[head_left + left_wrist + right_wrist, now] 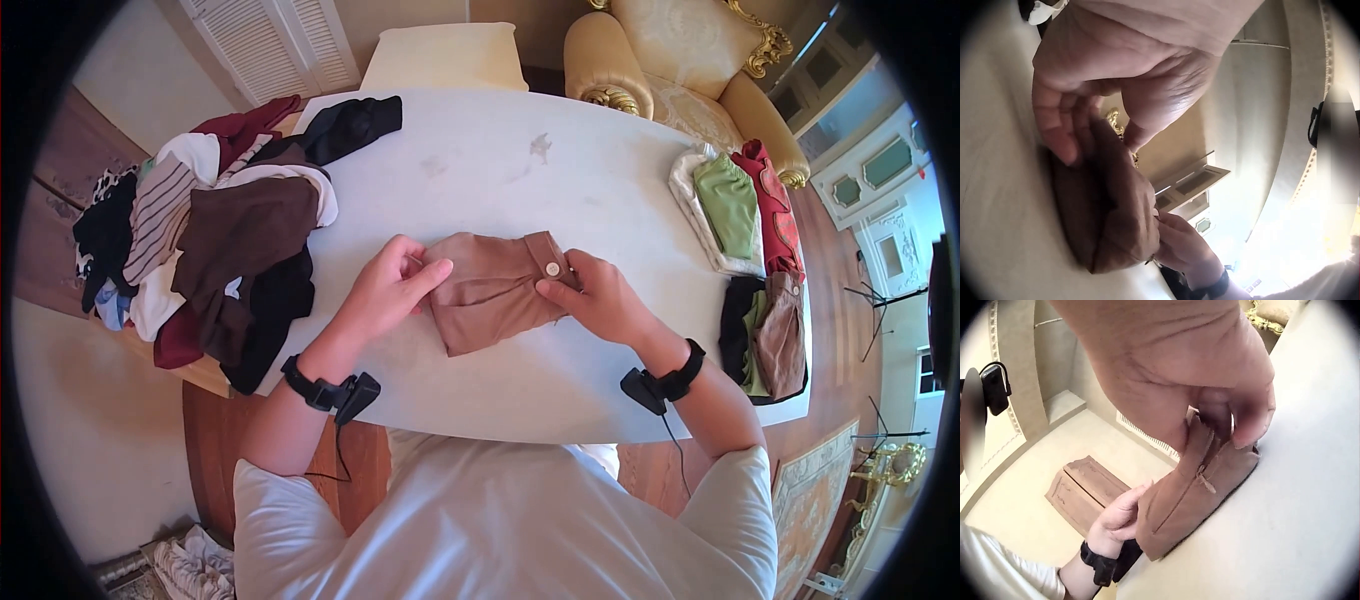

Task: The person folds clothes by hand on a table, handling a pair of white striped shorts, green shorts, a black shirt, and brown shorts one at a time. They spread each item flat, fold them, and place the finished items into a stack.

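Folded brown pants (490, 285) with a white button on the waistband lie between my two hands above the middle of the white table (620, 380). My left hand (395, 285) pinches their left edge, thumb on top and fingers beneath. At the waistband end, next to the button, my right hand (605, 295) grips the cloth, its thumb on the upper side. The right wrist view shows the folded layers (1191, 494) from the side, with a small tie hanging from a seam. Both hands appear across the pants in the left wrist view (1104, 219).
A loose heap of clothes (245, 220), brown, black, white and striped, covers the table's left end. Folded green (728, 205) and red garments (775, 205) lie at the right edge, with another folded brown one (780, 340) nearer. A gold armchair (690, 70) stands beyond.
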Demonstrator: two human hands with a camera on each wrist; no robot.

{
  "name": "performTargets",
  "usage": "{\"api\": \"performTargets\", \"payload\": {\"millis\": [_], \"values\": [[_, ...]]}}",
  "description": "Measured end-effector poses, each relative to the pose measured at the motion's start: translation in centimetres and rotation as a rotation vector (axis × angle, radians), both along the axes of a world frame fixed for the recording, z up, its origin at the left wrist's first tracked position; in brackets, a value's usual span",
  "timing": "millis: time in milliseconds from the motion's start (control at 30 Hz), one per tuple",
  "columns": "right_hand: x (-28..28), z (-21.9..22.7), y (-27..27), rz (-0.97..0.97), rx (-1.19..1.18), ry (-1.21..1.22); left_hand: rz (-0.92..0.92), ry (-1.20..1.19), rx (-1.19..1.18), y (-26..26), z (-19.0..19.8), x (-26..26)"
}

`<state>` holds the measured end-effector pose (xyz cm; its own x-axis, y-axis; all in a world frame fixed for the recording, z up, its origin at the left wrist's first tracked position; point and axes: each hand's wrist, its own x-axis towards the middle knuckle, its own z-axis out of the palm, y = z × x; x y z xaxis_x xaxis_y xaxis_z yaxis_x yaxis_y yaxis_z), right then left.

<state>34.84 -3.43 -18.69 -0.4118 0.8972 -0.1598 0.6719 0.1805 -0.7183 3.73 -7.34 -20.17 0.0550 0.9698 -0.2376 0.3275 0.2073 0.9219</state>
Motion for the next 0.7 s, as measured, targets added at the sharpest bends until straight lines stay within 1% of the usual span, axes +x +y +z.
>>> {"api": "performTargets", "payload": {"millis": [100,167,267,367,400,467,667,700], "values": [[0.2,-0.1,0.4,-0.009,-0.06,0.106,-0.046,-0.022,-0.011,0.7,-1.3,-0.9],[0.3,0.5,0.7,-0.023,-0.102,0.122,-0.057,-0.046,-0.047,0.6,-1.2,-1.0],[0.4,0.4,1.3,-0.017,-0.111,0.121,-0.08,0.026,-0.105,0.5,0.1,-1.1],[0.2,0.7,1.6,0.002,-0.083,0.077,-0.164,0.303,-0.009,0.9,-1.1,-1.7],[0.2,0.9,1.6,0.009,-0.072,0.057,-0.153,0.341,0.052,0.8,-1.3,-1.6],[0.2,0.8,1.9,0.015,-0.055,0.05,-0.127,0.417,0.173,0.2,-0.5,-1.2],[0.1,0.3,2.5,0.025,-0.006,0.083,-0.131,0.346,0.045,1.2,-0.1,-1.2],[0.0,0.3,2.5,0.025,-0.007,0.083,-0.137,0.387,0.047,1.3,0.1,-0.9]]}}
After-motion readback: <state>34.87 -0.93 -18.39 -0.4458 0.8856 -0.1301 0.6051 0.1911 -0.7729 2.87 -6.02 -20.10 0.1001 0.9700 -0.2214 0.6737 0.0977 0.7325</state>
